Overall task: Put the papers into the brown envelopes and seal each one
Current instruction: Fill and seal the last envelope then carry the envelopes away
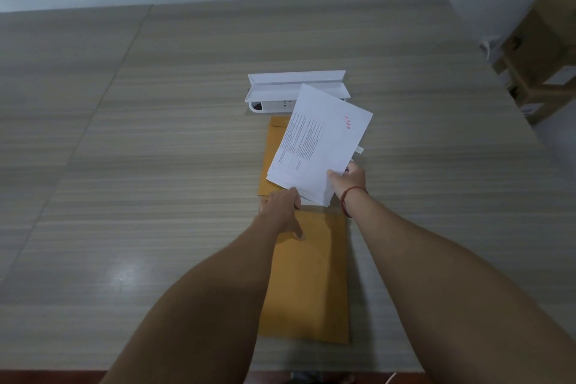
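A brown envelope (311, 274) lies flat on the table close to me, its mouth pointing away. My left hand (282, 206) grips its open top edge, thumb lying on the envelope's face. My right hand (347, 179) pinches the near edge of a sheaf of white printed papers (321, 143), held tilted above the table with their lower edge at the envelope's mouth. A second brown envelope (271, 150) lies farther away, mostly hidden under the papers.
A white plastic desk tray (274, 90) stands just beyond the envelopes. Cardboard boxes (542, 40) stand off the table's far right corner. The wood-grain table (156, 134) spreads wide to the left and right.
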`<move>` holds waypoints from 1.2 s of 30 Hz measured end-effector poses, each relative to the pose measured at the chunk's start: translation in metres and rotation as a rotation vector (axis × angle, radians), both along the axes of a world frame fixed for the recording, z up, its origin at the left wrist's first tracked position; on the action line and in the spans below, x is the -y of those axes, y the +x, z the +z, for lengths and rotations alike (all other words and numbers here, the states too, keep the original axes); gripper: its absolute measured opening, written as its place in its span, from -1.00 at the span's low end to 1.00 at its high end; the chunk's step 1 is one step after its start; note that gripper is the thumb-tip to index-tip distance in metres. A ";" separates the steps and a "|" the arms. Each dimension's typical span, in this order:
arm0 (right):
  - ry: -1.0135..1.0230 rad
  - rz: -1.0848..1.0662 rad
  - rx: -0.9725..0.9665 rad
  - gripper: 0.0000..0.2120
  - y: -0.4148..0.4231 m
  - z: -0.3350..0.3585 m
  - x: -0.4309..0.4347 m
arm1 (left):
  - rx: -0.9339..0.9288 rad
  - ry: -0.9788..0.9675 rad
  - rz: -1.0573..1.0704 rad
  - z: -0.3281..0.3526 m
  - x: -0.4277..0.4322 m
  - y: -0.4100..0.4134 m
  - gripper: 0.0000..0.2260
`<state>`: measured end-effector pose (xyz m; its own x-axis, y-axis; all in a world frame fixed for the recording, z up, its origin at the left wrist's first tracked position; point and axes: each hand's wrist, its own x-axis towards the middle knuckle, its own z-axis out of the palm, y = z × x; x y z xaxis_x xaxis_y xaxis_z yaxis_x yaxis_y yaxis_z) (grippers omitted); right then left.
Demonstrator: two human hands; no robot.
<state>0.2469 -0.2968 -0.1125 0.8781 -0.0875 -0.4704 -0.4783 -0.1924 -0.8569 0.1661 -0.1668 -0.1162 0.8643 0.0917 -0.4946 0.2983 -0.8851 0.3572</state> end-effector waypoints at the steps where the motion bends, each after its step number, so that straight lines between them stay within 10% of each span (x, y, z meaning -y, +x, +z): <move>1: 0.007 0.007 0.001 -0.77 -0.001 0.000 0.000 | -0.003 -0.011 0.001 -0.001 -0.001 0.000 -0.46; 15: -0.153 0.163 0.068 -0.84 -0.005 -0.004 0.016 | 0.066 -0.188 0.175 -0.005 -0.011 0.003 -0.98; 36: -0.309 0.291 0.150 -0.78 -0.006 0.014 0.016 | 0.298 -0.159 0.163 -0.001 -0.009 0.005 -0.91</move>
<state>0.2405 -0.3125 -0.0990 0.9434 0.0569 -0.3267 -0.2413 -0.5580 -0.7939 0.1712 -0.1581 -0.1169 0.9530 0.1817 -0.2426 0.2925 -0.7612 0.5789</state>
